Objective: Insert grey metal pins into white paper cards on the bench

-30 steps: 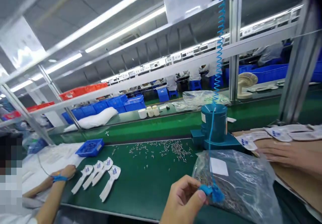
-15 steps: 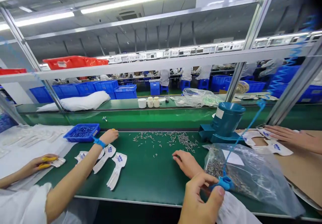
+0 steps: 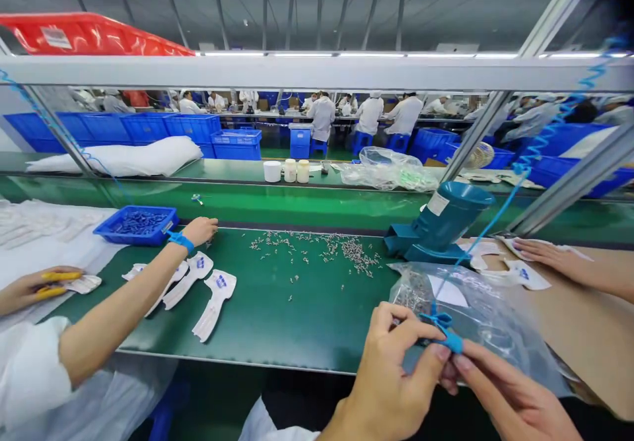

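My left hand (image 3: 396, 368) and my right hand (image 3: 510, 395) meet low in the view, both pinching a blue wrist strap (image 3: 446, 332). A thin blue coiled cord (image 3: 549, 124) rises from it toward the upper right. Just behind my hands lies a clear plastic bag of small metal parts (image 3: 470, 315). Small metal parts (image 3: 317, 249) are scattered on the green conveyor belt (image 3: 277, 322) to the left. White printed pieces (image 3: 212, 305) lie farther left.
A co-worker's hand (image 3: 198, 231) rests beside a blue tray of dark parts (image 3: 136, 225); their other hand (image 3: 42, 288) wears yellow finger cots. Another person's hand (image 3: 549, 259) lies on cardboard near a teal cylindrical device (image 3: 440, 220). Metal frame posts cross the view.
My right hand has moved from the belt onto the strap beside my left hand. The view has swung level, and the co-worker's hands have shifted little.
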A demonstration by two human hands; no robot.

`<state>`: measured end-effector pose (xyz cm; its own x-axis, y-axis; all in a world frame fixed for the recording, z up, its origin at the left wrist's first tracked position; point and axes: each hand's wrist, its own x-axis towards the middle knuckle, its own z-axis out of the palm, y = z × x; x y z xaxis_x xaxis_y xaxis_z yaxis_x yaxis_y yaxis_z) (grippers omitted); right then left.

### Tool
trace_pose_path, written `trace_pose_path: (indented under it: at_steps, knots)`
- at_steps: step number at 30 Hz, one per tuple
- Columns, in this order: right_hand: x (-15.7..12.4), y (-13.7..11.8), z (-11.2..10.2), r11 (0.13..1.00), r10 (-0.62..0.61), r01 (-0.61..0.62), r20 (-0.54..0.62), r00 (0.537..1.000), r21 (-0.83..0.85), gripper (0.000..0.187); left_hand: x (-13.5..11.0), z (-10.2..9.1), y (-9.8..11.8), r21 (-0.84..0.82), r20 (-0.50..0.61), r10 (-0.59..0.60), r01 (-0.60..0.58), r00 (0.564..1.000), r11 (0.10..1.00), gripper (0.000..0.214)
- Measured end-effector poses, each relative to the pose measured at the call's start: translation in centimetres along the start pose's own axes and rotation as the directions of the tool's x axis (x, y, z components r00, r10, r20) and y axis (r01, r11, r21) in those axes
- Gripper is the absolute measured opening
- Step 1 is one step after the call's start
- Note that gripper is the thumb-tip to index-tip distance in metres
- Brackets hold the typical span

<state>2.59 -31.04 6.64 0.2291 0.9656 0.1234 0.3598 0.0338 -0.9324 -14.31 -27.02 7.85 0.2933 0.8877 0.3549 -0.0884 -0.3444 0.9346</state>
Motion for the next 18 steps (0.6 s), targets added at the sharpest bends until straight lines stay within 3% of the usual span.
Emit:
trace_pose_path:
  at_steps: [4,7,10,12,14,16,18]
  knots:
    - [1.2,-0.4,1.6,0.946,0.092,-0.107,0.065,0.994,0.305,0.044,0.4,-0.2,-0.1,0.038,0.000,0.016,-0.016,1.000,0.999,0.017]
    - [2.0,0.0,1.6,0.781,0.208,-0.234,0.112,0.972,0.578,0.053,0.5,0.7,-0.4,0.096,-0.029,-0.023,0.025,0.999,0.995,0.024]
    - [3.2,0.5,1.4,0.627,0.298,-0.238,0.054,0.953,0.742,0.055,0.3,2.3,-0.8,0.147,-0.075,-0.060,0.070,0.995,0.987,0.028]
    - [3.8,0.8,1.3,0.635,0.287,-0.186,-0.006,0.958,0.750,0.054,0.4,3.6,-0.8,0.174,-0.101,0.010,0.008,0.995,0.985,0.033]
    - [4.0,0.9,1.3,0.721,0.173,-0.129,0.004,0.985,0.680,0.058,0.6,4.8,-0.7,0.202,-0.098,0.167,-0.145,0.981,0.969,0.036]
    - [4.1,0.6,1.2,0.800,0.017,-0.042,0.046,0.999,0.598,0.068,0.9,5.7,-0.7,0.257,-0.035,0.323,-0.304,0.946,0.917,0.035]
    - [4.6,0.0,0.9,0.838,-0.079,0.049,0.032,0.996,0.544,0.081,1.0,6.5,-1.1,0.327,0.086,0.400,-0.405,0.912,0.854,0.031]
